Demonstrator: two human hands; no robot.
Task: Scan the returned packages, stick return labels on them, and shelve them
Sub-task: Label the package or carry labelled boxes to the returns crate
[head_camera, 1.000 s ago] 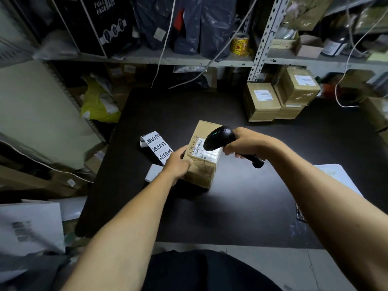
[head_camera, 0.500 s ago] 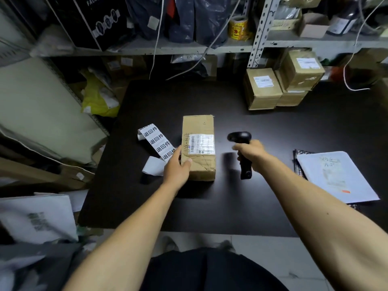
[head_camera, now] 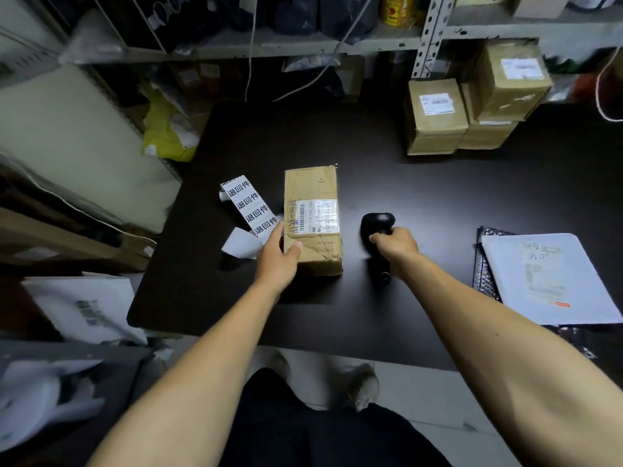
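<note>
Matte black table point(head_camera: 421, 183) bears a creased rectangular cardboard box point(head_camera: 312, 227), left hand point(head_camera: 278, 261) gripping.

Dim overhead light is falling on the dark tabletop point(head_camera: 421, 183), leaving the far shelves point(head_camera: 303, 45) in gloom. Soft shadows are pooling beneath both forearms. Wide-angle distortion is bending the edges, and motion blur is smearing the far right and near left corners.

A dark desk point(head_camera: 421, 183) fills the middle. Behind the desk runs a metal shelf point(head_camera: 303, 45) bearing a yellow tape roll point(head_camera: 395, 8). Left of the desk lies a yellow bag point(head_camera: 165, 136). White cables point(head_camera: 251, 45) hang from the shelf toward the desk's far edge.
</note>
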